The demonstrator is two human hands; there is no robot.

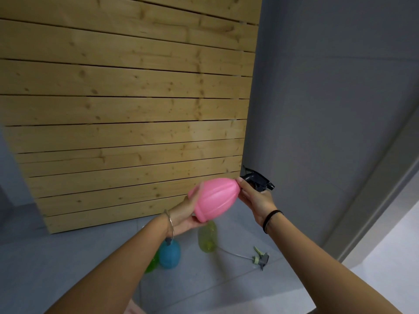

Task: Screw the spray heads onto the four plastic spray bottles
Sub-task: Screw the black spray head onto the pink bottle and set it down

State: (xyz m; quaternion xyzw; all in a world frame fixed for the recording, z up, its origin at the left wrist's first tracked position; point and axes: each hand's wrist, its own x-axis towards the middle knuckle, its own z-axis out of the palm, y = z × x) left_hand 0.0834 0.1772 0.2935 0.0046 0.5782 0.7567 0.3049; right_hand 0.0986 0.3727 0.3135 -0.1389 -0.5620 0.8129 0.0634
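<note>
A pink ribbed spray bottle (214, 199) is held tilted in the air, its base in my left hand (184, 215). At its neck sits a black spray head (257, 181), and my right hand (255, 200) grips the collar there. Below on the grey floor lies a yellow bottle (207, 237). A grey-green spray head (260, 258) with a thin tube lies to the right of it. A blue bottle (170, 254) sits partly behind my left wrist, with a green bottle (151, 265) mostly hidden beside it.
A slatted wooden panel (127, 109) stands close ahead against a grey wall (328, 98). A grey door frame (374, 189) runs down the right side. Pale floor tiles (374, 279) lie at the lower right.
</note>
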